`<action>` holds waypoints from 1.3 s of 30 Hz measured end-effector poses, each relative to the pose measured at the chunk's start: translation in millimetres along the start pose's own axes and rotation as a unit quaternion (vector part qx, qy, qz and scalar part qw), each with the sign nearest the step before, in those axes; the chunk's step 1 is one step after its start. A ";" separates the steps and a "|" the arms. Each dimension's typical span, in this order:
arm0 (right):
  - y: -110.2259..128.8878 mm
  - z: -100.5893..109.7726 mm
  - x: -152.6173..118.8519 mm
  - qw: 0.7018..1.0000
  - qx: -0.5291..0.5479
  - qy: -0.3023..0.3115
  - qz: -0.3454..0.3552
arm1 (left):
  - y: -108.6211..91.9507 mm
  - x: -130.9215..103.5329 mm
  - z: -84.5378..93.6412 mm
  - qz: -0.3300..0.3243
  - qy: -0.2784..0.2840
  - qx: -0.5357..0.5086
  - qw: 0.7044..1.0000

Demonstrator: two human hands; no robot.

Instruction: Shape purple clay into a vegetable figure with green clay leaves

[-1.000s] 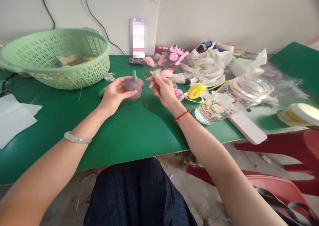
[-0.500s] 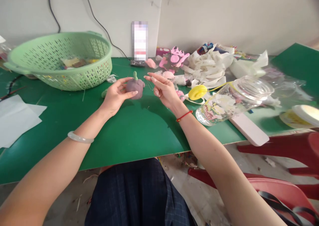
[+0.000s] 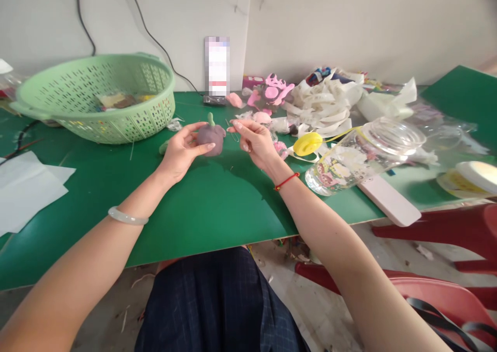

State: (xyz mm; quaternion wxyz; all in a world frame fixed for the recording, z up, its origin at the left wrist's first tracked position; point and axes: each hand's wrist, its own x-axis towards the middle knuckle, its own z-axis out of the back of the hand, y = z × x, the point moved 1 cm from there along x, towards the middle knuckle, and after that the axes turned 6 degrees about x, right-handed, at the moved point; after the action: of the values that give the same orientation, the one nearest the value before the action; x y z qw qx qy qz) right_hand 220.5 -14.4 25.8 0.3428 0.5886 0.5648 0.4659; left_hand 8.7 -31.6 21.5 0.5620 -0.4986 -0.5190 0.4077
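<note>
The left hand's (image 3: 180, 152) fingers curl round the purple piece (image 3: 210, 138); just right of it, the right hand's (image 3: 254, 141) fingers pinch a thin wire (image 3: 233, 133).

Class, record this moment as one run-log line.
left hand: holds purple piece | right hand: pinches thin wire or thread | basket: left rear

A pale wall (image 3: 349, 26) with a vertical seam rises behind the green tabletop (image 3: 186, 222), and dark cables (image 3: 145, 28) run down it on the left. Below, the grey floor (image 3: 272, 300) is littered with scraps, and red plastic chairs (image 3: 435, 295) stand at the lower right. The light is soft, with a faint sheen on the green.
</note>
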 end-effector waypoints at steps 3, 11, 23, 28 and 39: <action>2.8 -0.4 -0.2 1.000 -0.006 -0.011 -0.002 | -0.8 -0.6 -0.4 0.002 -0.002 -0.001 1.000; 2.2 -3.2 -3.9 0.999 -0.045 0.022 0.000 | 0.3 -0.8 0.0 -0.005 0.024 0.016 1.000; -1.0 -3.8 -1.4 0.998 -0.047 0.007 -0.042 | 1.6 -0.2 -0.4 -0.013 0.032 0.031 0.999; 0.9 -5.7 -3.2 0.998 -0.042 0.016 -0.042 | -0.4 -1.9 -2.4 0.002 0.023 0.016 1.000; 1.2 -4.6 -4.2 0.998 -0.035 0.018 -0.043 | -2.1 -3.2 -4.4 0.014 0.026 0.012 1.000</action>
State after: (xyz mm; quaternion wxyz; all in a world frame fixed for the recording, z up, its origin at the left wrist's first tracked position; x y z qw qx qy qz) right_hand 217.0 -19.3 27.8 0.3726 0.5429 0.5792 0.4806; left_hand 12.5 -35.7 23.2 0.5751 -0.5094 -0.4928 0.4085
